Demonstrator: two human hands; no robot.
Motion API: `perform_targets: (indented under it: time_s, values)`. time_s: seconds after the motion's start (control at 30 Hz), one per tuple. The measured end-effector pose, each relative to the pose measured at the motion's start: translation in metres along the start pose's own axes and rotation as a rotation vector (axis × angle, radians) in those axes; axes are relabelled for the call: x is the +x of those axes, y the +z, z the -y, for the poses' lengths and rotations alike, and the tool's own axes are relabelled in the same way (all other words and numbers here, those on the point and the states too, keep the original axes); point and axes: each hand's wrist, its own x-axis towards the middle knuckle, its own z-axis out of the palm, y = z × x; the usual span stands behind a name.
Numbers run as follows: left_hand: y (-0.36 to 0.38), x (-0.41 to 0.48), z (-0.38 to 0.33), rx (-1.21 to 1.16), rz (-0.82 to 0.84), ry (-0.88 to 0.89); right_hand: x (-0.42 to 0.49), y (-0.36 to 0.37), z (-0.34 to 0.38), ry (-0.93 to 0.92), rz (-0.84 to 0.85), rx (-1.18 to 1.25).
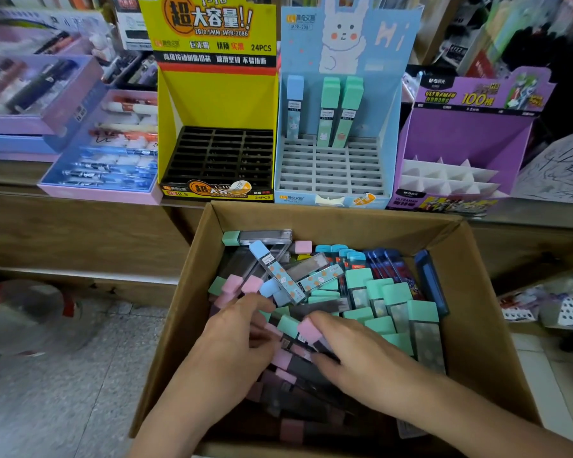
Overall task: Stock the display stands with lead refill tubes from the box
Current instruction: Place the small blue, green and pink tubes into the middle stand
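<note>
An open cardboard box (341, 213) on the floor holds several lead refill tubes (387, 304) with pink, green and blue caps. Both my hands are inside it. My left hand (235, 342) rests on the pile with its fingers loosely curved over the tubes. My right hand (358, 358) pinches a pink-capped tube (309, 329) between fingers and thumb. On the shelf behind stand three displays. The yellow stand (217, 104) has an empty black grid, and the blue bunny stand (331, 170) has three tubes upright in its back row. The purple stand (467, 137) has empty white dividers.
Trays of pens (110, 153) sit on the shelf left of the yellow stand. A scribbled sheet of paper (559, 170) lies to the right of the purple stand. Speckled floor (80, 391) lies left of the box, with a clear plastic object (30, 312) on it.
</note>
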Motion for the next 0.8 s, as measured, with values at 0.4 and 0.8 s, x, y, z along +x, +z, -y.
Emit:
perform_targets:
  time_s: [0.4, 0.8]
  values:
    - [-0.004, 0.006, -0.007, -0.321, -0.021, -0.014, 0.002, -0.026, 0.007, 0.068, 0.000, 0.651]
    - [0.004, 0.011, -0.043, -0.828, 0.063, -0.055, 0.011, -0.031, 0.024, -0.165, 0.002, 0.949]
